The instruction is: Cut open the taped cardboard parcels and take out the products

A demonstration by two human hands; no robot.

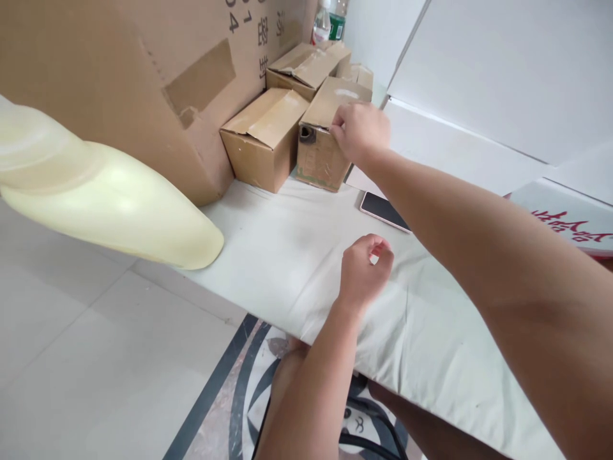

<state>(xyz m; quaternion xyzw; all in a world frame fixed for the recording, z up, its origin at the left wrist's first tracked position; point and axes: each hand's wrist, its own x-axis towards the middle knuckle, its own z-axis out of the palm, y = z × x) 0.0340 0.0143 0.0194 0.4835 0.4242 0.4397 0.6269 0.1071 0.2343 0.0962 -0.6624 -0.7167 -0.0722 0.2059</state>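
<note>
Pale, smooth floor tiles (71, 332) adjoin a worktop (272, 249) draped in creased, pale cloth. On it, the right hand (364, 131) touches a scuffed cardboard box (320, 156), fingers bent, grip unclear; the left hand (363, 271), loosely curled, shows nothing held.

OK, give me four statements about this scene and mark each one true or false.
1. The right hand is at a cardboard box with a dark patch. True.
2. The phone stands upright. False: the phone lies flat on the pale cloth.
3. Bottles are visible beyond the small boxes. True.
4. The left hand holds a bottle. False: the left hand is curled, with no bottle in it.
</note>
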